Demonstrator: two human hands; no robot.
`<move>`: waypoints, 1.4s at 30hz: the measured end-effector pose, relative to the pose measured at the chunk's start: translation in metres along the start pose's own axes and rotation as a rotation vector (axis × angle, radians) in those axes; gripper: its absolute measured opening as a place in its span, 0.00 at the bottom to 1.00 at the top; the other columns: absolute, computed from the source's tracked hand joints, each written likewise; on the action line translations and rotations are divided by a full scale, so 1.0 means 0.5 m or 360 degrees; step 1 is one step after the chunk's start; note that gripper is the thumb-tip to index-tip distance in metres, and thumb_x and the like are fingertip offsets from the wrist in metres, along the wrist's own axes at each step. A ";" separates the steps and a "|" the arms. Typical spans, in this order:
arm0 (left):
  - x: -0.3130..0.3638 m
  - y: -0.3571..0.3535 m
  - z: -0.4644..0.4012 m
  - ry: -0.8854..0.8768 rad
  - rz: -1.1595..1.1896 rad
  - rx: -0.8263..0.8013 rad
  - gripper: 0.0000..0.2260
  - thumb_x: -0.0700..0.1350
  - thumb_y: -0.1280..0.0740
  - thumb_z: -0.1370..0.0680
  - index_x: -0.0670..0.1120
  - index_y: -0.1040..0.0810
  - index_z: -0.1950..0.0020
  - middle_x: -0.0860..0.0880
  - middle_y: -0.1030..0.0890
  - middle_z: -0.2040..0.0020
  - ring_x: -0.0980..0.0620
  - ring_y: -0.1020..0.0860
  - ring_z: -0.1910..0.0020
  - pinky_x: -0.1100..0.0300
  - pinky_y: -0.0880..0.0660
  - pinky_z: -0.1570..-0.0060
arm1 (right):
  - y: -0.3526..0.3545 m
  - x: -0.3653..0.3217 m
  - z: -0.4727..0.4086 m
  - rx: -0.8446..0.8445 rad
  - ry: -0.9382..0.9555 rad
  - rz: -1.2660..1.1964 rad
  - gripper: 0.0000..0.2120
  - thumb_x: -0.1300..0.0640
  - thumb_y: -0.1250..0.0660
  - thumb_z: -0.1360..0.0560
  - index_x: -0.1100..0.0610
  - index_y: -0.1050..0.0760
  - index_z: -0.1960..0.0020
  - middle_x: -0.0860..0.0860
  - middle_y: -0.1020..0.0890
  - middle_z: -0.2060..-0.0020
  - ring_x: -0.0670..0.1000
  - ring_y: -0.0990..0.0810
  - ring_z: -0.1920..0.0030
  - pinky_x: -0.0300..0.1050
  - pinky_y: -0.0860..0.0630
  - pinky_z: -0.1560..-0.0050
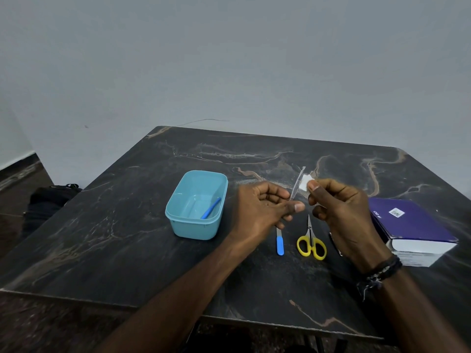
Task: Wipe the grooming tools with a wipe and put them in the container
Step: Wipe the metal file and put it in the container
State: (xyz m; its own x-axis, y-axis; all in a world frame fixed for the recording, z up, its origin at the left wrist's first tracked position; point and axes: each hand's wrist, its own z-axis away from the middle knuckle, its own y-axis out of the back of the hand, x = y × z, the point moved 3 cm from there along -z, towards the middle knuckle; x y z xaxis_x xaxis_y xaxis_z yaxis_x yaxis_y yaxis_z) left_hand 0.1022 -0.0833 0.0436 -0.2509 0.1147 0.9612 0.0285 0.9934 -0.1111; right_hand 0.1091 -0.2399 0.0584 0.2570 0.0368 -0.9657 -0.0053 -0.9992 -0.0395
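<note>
My left hand [262, 207] pinches the lower end of a thin silver tweezers-like tool [297, 184], which points up and away. Right beside the tool's upper half, my right hand [341, 212] pinches a small white wipe [305, 185]. A light blue container [196, 205] stands left of my hands with a blue-handled tool [211, 208] lying inside. On the table below my hands lie a nail file with a blue handle [280, 242] and small scissors with yellow handles [311, 242].
A thick purple book [413, 225] lies at the right on the dark marbled table [127, 238]. A dark thin object [335, 244] lies partly hidden under my right wrist. A black bag [48, 200] sits on the floor at the left.
</note>
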 end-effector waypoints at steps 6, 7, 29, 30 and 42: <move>0.000 -0.001 0.001 0.0003 -0.0016 -0.0010 0.11 0.35 0.22 0.34 0.38 0.22 0.56 0.42 0.18 0.65 0.50 0.19 0.71 0.60 0.23 0.74 | 0.000 -0.002 0.001 0.0016 0.0014 -0.0015 0.04 0.62 0.33 0.25 0.58 0.19 0.56 0.51 0.22 0.68 0.45 0.26 0.66 0.36 0.32 0.70; -0.001 -0.001 0.001 -0.0005 -0.0038 -0.0013 0.12 0.36 0.22 0.34 0.38 0.22 0.56 0.42 0.18 0.65 0.50 0.19 0.70 0.60 0.23 0.73 | -0.001 -0.002 0.001 0.0016 0.0018 -0.0019 0.04 0.62 0.33 0.25 0.57 0.19 0.56 0.51 0.22 0.68 0.45 0.26 0.66 0.36 0.32 0.70; 0.004 -0.011 0.013 -0.0154 -0.0414 0.0033 0.11 0.40 0.20 0.35 0.41 0.20 0.59 0.43 0.19 0.66 0.43 0.19 0.68 0.69 0.27 0.74 | -0.004 -0.003 0.002 0.0044 0.0098 0.0089 0.02 0.60 0.30 0.27 0.58 0.18 0.56 0.47 0.19 0.69 0.42 0.27 0.70 0.34 0.30 0.71; 0.004 -0.013 0.014 -0.0156 -0.0433 0.0024 0.11 0.40 0.20 0.35 0.42 0.20 0.59 0.44 0.19 0.67 0.43 0.19 0.68 0.68 0.27 0.74 | 0.000 -0.004 0.001 0.0071 0.0105 0.0079 0.02 0.60 0.31 0.26 0.57 0.19 0.56 0.47 0.20 0.70 0.41 0.27 0.70 0.34 0.31 0.71; 0.001 -0.010 0.011 -0.0146 -0.0437 0.0025 0.10 0.41 0.21 0.34 0.44 0.20 0.59 0.49 0.19 0.67 0.51 0.20 0.68 0.52 0.18 0.65 | -0.009 0.001 0.002 0.0060 0.0091 0.0101 0.03 0.62 0.32 0.25 0.58 0.19 0.57 0.47 0.20 0.72 0.41 0.26 0.71 0.33 0.31 0.71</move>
State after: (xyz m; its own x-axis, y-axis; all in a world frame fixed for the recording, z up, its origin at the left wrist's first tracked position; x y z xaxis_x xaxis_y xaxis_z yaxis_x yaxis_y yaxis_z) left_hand 0.0966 -0.0883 0.0433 -0.3339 -0.1600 0.9289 -0.0675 0.9870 0.1457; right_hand 0.1080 -0.2353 0.0579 0.3098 -0.0286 -0.9504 -0.0595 -0.9982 0.0107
